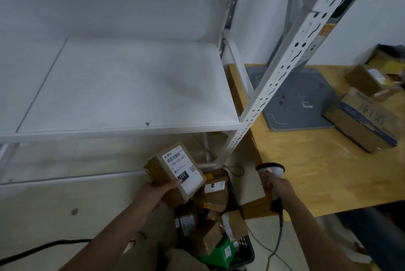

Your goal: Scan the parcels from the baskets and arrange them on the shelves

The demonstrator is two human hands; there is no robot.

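Observation:
My left hand [163,189] grips a small brown cardboard parcel [173,172] from below, thumb on its white shipping label, which faces up and reads 122-122-007. My right hand [279,187] holds a handheld barcode scanner [270,171] by its handle, its head level with the parcel and to the right of it. Below both hands a black basket [247,251] holds several brown parcels and a green box [221,251]. The white shelf board [122,86] lies above and behind the parcel with nothing on it.
A white perforated shelf upright [282,67] slants between shelf and wooden table [306,165]. On the table lie a grey flat stand base [295,100] and some cardboard boxes [366,117] at the right. The scanner's cable [278,240] hangs toward the floor; a black cable [32,251] crosses lower left.

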